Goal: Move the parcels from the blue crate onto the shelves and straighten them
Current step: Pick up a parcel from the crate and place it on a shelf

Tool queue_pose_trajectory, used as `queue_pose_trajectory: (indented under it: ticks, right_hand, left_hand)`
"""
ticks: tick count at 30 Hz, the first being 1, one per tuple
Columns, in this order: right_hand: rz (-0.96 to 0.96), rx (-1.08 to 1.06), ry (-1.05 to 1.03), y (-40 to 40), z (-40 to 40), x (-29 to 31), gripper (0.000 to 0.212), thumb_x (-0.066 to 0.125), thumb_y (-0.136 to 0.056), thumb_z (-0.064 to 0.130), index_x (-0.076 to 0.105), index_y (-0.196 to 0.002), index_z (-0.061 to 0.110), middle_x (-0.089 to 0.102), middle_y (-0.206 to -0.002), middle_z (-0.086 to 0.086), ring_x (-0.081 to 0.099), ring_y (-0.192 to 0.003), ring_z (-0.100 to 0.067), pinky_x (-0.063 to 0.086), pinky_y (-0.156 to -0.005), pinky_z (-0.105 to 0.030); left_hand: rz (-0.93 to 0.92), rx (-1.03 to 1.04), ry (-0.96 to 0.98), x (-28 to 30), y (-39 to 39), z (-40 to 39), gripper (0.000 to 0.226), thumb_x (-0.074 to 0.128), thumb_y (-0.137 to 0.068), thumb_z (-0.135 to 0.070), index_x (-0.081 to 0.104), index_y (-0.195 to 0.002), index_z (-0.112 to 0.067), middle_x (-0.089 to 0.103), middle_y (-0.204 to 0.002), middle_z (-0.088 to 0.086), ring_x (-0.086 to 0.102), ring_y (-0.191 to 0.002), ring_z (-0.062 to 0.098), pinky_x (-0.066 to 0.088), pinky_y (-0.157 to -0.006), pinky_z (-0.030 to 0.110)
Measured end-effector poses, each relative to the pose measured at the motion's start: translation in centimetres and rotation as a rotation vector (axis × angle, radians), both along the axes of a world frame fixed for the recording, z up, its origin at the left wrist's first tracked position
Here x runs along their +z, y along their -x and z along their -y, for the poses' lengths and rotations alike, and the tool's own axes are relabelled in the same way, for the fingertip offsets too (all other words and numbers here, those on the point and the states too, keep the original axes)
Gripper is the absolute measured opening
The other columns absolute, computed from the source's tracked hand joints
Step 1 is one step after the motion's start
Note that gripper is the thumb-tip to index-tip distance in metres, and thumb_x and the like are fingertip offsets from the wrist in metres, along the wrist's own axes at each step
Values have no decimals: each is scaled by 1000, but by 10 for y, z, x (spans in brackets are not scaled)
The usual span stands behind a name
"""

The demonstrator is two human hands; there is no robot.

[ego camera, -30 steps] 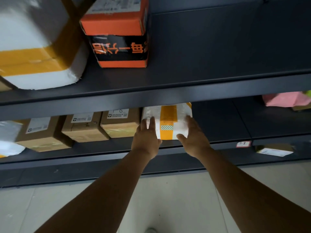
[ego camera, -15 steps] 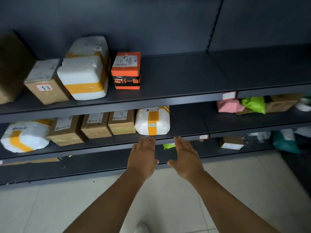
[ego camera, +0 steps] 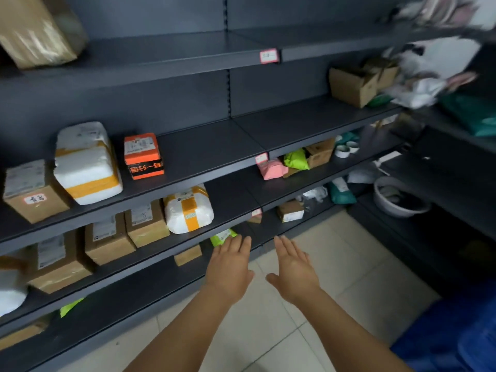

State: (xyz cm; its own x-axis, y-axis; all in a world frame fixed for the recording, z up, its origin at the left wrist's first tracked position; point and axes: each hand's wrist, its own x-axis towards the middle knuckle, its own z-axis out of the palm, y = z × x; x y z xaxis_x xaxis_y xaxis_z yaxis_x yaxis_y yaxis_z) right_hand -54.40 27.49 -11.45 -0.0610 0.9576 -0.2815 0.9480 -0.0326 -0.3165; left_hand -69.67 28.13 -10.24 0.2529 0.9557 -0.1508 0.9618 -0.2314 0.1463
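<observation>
Both hands (ego camera: 261,269) empty, fingers straight.

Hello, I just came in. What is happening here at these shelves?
A person is putting parcels onto dark metal shelves. Both hands are free: the left hand and the right hand hover open, fingers straight, in front of the shelf edge and hold nothing. A white parcel with yellow tape lies on the shelf beside a row of brown cardboard boxes. Something blue, perhaps the crate, shows at the lower right.
</observation>
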Motion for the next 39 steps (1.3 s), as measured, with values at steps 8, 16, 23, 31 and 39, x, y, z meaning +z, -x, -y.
queue_pose_trajectory:
  ticks: [8,16,23,31,39]
  right_hand:
    - [32,-302,-69,-61,92,40,88,57,-94,35,-5,-155,21,-7,-163,3,-8,-149,-20,0,-120,-38]
    - [91,-605,-109,-144,189,63,89,58,-93,37,-4,-155,20,-6,-163,4,-7,-149,-20,3,-121,-40]
    - [113,-789,-134,-216,276,71,88,57,-94,35,-4,-155,20,-5,-163,4,-8,-149,-20,3,-121,-40]
    - [98,-957,-90,-309,410,68,89,57,-95,37,-7,-155,19,-8,-162,3,-10,-149,-21,2,-120,-41]
    - [79,-1060,-62,-399,523,65,90,56,-95,37,-8,-155,19,-8,-162,3,-11,-149,-21,2,-120,-41]
  left_hand:
    - [76,-277,-48,27,-72,49,75,50,-96,-40,6,-154,-18,10,-161,4,5,-148,23,10,-120,38]
    - [148,-542,-65,50,-173,107,76,52,-96,-37,6,-154,-20,10,-161,2,6,-148,21,9,-119,36]
    - [157,-715,-64,65,-259,178,76,52,-96,-38,5,-154,-21,7,-161,1,4,-149,21,9,-118,36]
    - [157,-865,-32,64,-370,293,77,52,-96,-39,6,-154,-20,8,-161,2,6,-148,21,10,-118,35]
    - [150,-925,16,53,-472,393,77,50,-97,-42,4,-154,-19,8,-161,1,5,-149,21,10,-119,38]
